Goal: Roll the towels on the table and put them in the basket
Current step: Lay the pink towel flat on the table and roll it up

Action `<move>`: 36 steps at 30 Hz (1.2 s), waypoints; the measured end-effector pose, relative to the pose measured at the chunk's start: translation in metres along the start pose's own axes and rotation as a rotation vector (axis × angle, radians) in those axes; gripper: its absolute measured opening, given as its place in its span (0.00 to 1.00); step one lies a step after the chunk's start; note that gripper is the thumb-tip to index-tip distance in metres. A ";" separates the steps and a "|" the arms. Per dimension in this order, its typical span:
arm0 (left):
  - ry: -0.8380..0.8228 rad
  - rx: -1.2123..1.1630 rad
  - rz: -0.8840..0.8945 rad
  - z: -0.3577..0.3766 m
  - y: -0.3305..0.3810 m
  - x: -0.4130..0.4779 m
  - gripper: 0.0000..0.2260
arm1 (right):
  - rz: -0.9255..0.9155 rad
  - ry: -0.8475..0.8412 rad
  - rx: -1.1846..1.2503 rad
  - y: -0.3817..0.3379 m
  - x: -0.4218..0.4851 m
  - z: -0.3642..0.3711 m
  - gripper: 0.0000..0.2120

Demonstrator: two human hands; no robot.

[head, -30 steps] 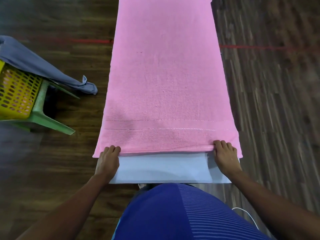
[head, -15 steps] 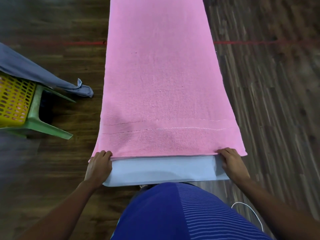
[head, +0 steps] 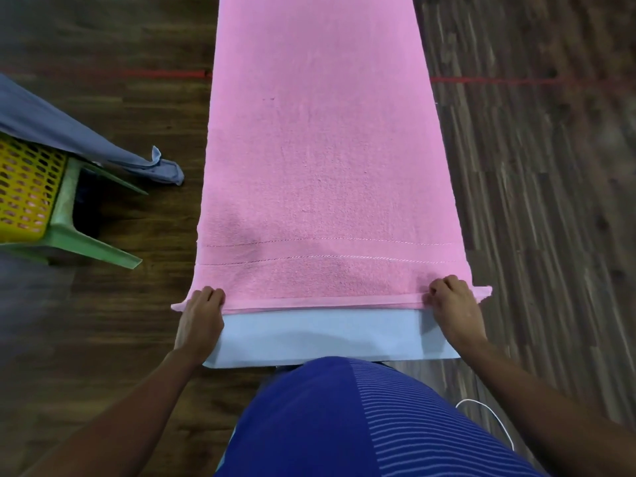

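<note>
Pink towel (head: 323,149), hem in left hand (head: 201,316), right hand (head: 454,309)

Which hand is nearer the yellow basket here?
Left. The left hand grips the pink towel at its near left corner, the yellow basket off to its left; the right hand grips the near right corner, farther away.
</note>
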State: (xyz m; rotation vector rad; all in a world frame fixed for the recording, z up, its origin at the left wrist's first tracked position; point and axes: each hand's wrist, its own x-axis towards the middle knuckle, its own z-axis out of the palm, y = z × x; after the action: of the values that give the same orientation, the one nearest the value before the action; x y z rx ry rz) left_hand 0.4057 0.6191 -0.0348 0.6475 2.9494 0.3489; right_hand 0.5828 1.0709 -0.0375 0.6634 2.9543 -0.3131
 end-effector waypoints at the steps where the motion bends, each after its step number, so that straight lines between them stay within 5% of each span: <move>1: 0.000 -0.039 0.007 0.002 0.000 -0.002 0.11 | -0.019 -0.012 0.046 -0.002 -0.005 0.003 0.08; 11: -0.045 0.012 0.045 0.005 -0.009 -0.009 0.13 | -0.100 0.047 0.079 -0.003 -0.032 0.008 0.17; 15: -0.101 0.046 0.082 0.002 -0.008 -0.010 0.16 | -0.065 0.034 0.122 -0.004 -0.029 0.006 0.14; 22: -0.044 -0.004 0.040 0.000 -0.002 -0.003 0.06 | -0.024 0.043 0.132 -0.006 -0.016 0.002 0.10; 27: -0.146 0.109 -0.015 -0.014 0.003 -0.002 0.10 | -0.027 -0.036 0.104 -0.009 -0.007 -0.004 0.02; 31: -0.198 0.121 -0.107 -0.016 0.002 0.004 0.14 | 0.042 -0.102 0.041 -0.011 0.001 -0.002 0.16; 36: -0.066 0.095 -0.179 -0.015 0.005 0.018 0.05 | 0.206 -0.064 0.004 -0.020 0.014 -0.004 0.05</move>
State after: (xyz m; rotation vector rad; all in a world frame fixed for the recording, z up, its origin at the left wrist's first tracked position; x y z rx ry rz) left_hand 0.3894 0.6285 -0.0204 0.3913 2.9456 0.1682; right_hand 0.5619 1.0601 -0.0321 0.9309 2.7939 -0.3150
